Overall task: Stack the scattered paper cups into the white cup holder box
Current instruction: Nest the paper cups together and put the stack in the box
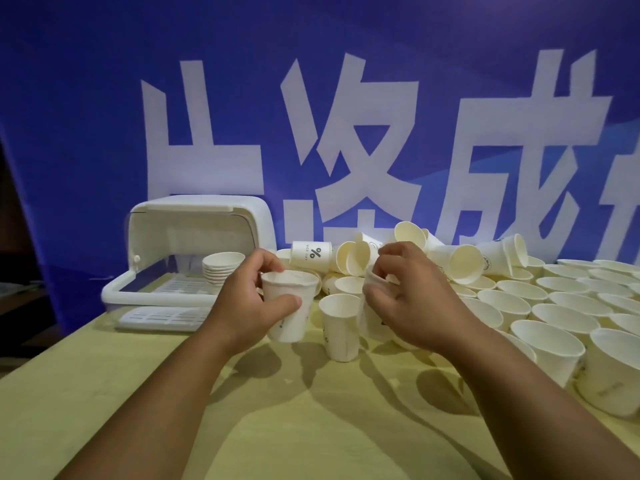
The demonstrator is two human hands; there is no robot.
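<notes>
the white cup holder box (152,237) stands open with its lid swung up, at the far left of the pale yellow table (311,427). inside the box, toward its right side, a short stack of nested cups (223,268) sits on the slatted floor. a loose white slatted tray (166,317) lies flat just in front of the box.

just right of the box's front corner, the left hand (249,299) grips a held paper cup (289,306), thumb across its near wall and fingers curled behind the rim; the cup is roughly upright and lifted off the table. further right of the box, the right hand (408,296) has its fingers curled down over the rim of a blurred cup (370,306), whose body is mostly hidden by the palm. the two hands are apart, with a standing cup (339,327) on the table between them.

right of the box and behind the hands, a heap of toppled cups (460,261) includes a printed cup (311,256) marked "%". farther right of the box, rows of upright cups (554,306) crowd the table. a blue banner (86,98) with large white characters hangs behind the box.
</notes>
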